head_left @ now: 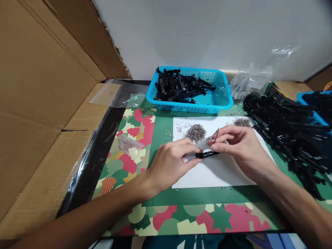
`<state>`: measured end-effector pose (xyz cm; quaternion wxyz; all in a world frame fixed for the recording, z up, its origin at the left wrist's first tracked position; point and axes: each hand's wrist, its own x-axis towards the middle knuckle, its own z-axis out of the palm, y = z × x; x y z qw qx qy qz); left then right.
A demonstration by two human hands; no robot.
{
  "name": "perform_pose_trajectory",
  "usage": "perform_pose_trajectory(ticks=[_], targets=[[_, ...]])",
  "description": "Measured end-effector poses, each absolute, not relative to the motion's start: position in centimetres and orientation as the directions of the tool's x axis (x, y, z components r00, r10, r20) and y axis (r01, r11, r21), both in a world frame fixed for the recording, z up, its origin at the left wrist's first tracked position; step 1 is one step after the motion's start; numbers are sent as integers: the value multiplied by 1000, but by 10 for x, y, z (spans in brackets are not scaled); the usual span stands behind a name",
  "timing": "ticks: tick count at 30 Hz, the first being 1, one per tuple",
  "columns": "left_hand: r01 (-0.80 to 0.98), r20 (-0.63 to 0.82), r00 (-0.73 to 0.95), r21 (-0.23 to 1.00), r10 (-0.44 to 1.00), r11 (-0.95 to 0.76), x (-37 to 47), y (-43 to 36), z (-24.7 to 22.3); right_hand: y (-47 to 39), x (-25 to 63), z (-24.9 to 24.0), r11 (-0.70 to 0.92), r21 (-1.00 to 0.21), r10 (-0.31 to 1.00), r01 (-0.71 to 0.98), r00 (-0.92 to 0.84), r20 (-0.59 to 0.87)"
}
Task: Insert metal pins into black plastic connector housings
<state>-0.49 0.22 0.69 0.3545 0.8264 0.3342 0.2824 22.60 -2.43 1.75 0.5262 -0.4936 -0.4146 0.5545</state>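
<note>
My left hand [175, 157] pinches one end of a narrow black plastic part [206, 154] between thumb and fingers, over a white sheet of paper [192, 178]. Across from it, my right hand [234, 143] is closed, with a slim metal piece [217, 134] sticking up between its fingers; its exact kind is unclear. The right thumb is at the far end of the black part. Just beyond my hands lies a heap of tiny metal pieces [196, 133], and a second heap of small metal pieces [241, 122] is partly behind my right hand.
A blue basket [190, 108] of black plastic parts [178, 84] stands at the back. More black parts [282, 128] are piled at the right, beside another blue basket [320, 118]. Clear plastic bags [250, 81] lie behind. Cardboard [46, 69] walls the left side.
</note>
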Motion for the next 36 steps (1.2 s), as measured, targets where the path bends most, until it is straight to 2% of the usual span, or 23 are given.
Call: perform_pose_trajectory(ticks=[6,11,18,26,29,31,34,36], targets=[[366,224,604,775,765,-515,-5,1,10,-23,226,19,-10,-999,1000,-38,-6,-10],[353,247,612,765,751,-539,-5,1,8,-24,228,23,119,-971,992,206,-75,106],[357,243,620,759,746,-544,-6,0,9,-25,238,31,158,-942,962,296,-263,78],[342,262,605,767,752,-542,-6,2,9,-17,254,35,312,-837,910,450,-394,127],[329,281,599,767,750,-550,-6,3,8,-15,259,34,333,-820,908,465,-392,147],[319,293,599,766,745,-558,-6,3,7,-15,262,32,318,-832,927,455,-332,173],[319,294,605,762,740,-564,-7,3,6,-18,259,29,287,-891,951,352,-217,220],[324,294,605,758,740,-566,-7,3,6,-20,254,28,243,-932,960,269,-206,190]])
